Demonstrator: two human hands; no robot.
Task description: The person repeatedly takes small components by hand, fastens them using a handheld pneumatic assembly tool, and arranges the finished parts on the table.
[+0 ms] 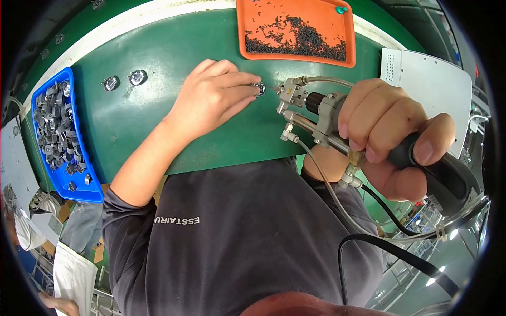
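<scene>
The person's left hand (213, 95) rests on the green work table (158, 68), its fingers curled and pinching a small round metal part (259, 89) between thumb and fingertips, so the hand is closed on that part. The part sits on the table just below the near left corner of the orange tray (242, 31), which holds a heap of tiny dark screws (303, 37) and a small teal object (341, 9) in its far right corner. The right hand (392, 137), to the right of the part, is wrapped tightly around the black grip of a pneumatic screwdriver (327, 113); the tool lies nearly level, its metal nose pointing left and reaching almost to the held part, though whether tip and part touch cannot be told. Clear hoses and a black cable (369, 242) trail from the tool toward the person's dark grey shirt (237, 237). Well to the left of the part, two more round metal parts (124, 80) lie side by side on the table. Farther left still, at the table's edge, a blue bin (55, 131) is filled with grey metal pieces. A pale grey panel (427, 84) lies right of the tray, beyond the right hand.
</scene>
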